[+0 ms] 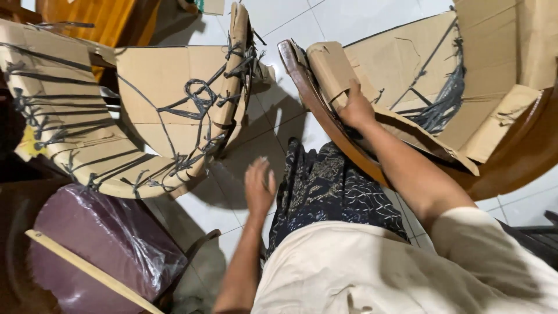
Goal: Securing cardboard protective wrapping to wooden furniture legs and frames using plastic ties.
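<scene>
On the white tiled floor [354, 17] stand two curved wooden chair parts wrapped in brown cardboard. The right hand [356, 109] presses down on the cardboard wrap [401, 64] of the right chair piece [314, 93], right beside its dark, shiny wooden edge. Its fingers curl over the stiff, torn cardboard. Thin black strings [442, 104] hang in a messy bunch inside this piece. The left hand [258, 186] is open with fingers spread, and it holds nothing. It floats above the floor, near the other cardboard-wrapped piece [168, 104], which is round like a barrel and tied with many black strings. A dark patterned cloth [331, 186] covers the person's lap. At the bottom left sits a soft purple cushion [99, 244] in crinkly clear plastic, with a pale wooden stick [87, 267] lying across it.
</scene>
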